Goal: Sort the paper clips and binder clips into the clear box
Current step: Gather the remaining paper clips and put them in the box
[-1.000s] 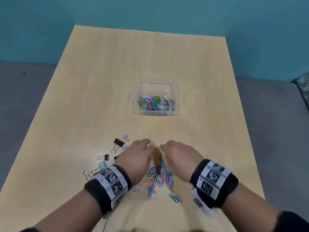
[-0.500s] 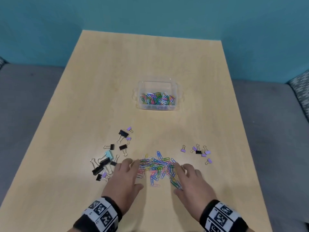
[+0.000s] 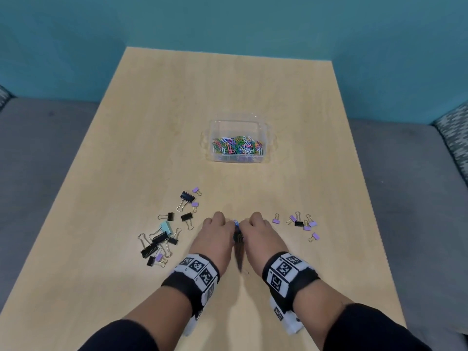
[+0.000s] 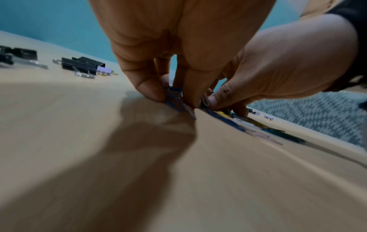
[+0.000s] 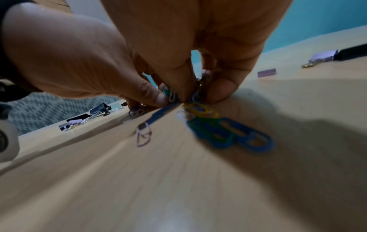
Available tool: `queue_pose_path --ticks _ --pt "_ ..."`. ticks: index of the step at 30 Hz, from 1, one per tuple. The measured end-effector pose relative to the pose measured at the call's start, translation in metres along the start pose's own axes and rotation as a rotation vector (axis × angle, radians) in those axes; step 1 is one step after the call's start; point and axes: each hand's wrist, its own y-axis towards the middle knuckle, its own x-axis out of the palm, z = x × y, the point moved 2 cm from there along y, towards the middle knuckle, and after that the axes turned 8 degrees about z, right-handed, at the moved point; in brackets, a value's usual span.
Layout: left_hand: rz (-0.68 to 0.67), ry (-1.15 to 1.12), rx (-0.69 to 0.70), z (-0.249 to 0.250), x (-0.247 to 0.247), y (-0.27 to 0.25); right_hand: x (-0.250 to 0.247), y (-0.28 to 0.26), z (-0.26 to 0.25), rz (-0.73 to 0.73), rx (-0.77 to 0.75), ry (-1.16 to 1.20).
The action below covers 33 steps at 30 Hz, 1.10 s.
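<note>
Both hands sit side by side near the front of the wooden table (image 3: 157, 127), knuckles up and nearly touching. Left hand (image 3: 214, 239) has its fingers curled down, thumb and fingertips pinching a bunch of coloured paper clips (image 5: 210, 125) against the tabletop, and right hand (image 3: 260, 236) mirrors it, its own curled fingers grasping the same heap from the other side. From the right wrist view a blue, green and yellow tangle of these clips spills out just below the fingertips, with one pale clip lying a little apart. Only a sliver of the heap shows between the two hands from the head view. To the left of the left hand lies a scatter of black binder clips (image 3: 157, 243) mixed with a mint one and a few small purple ones, and to the right of the right hand a smaller group of purple binder clips (image 3: 302, 222) with one black one among them. Farther out, well apart from the hands, the clear box (image 3: 239, 127) stands at the table's middle, with a layer of multicoloured paper clips across its floor.
</note>
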Motion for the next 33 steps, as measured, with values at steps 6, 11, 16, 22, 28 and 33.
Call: queue_pose_path --ticks 6,11,16,22,28,33 --pt "-0.036 0.065 0.012 -0.002 -0.002 0.003 -0.014 -0.002 0.003 -0.048 -0.037 -0.044" --pt "-0.021 0.043 0.038 -0.005 -0.001 0.0 -0.026 -0.006 0.004 -0.086 -0.044 -0.066" --pt "-0.005 0.054 0.063 -0.008 -0.005 -0.003 -0.029 -0.005 0.008 -0.086 -0.059 -0.06" --pt "-0.148 -0.022 0.038 -0.011 -0.024 -0.001 -0.03 0.004 0.02 -0.154 -0.124 -0.05" --pt "-0.168 -0.165 0.024 -0.013 -0.066 0.029 -0.076 0.027 0.018 -0.212 -0.198 0.041" --pt "0.061 -0.23 0.005 -0.018 -0.11 0.104 -0.126 0.101 0.022 0.009 -0.141 0.125"
